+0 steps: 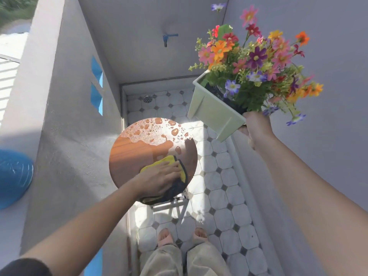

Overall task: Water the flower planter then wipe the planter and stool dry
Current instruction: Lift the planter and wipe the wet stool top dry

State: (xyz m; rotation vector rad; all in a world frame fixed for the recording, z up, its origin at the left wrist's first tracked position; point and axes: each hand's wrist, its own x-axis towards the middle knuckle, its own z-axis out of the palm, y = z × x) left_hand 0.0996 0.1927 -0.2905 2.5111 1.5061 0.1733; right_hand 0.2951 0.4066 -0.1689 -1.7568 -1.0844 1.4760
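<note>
Four straight, slightly spread fingers [173,168] of the left hand [159,180] press a yellow cloth [154,164] flat on the near part of the round stool [127,156], whose far half is beaded with water [157,134]. The right hand [256,126] grips one end of the green planter [215,110], holding it tilted in the air up and right of the stool.

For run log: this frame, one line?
wiping stool | left hand presses cloth | right hand holds planter aloft | far half wet
</note>
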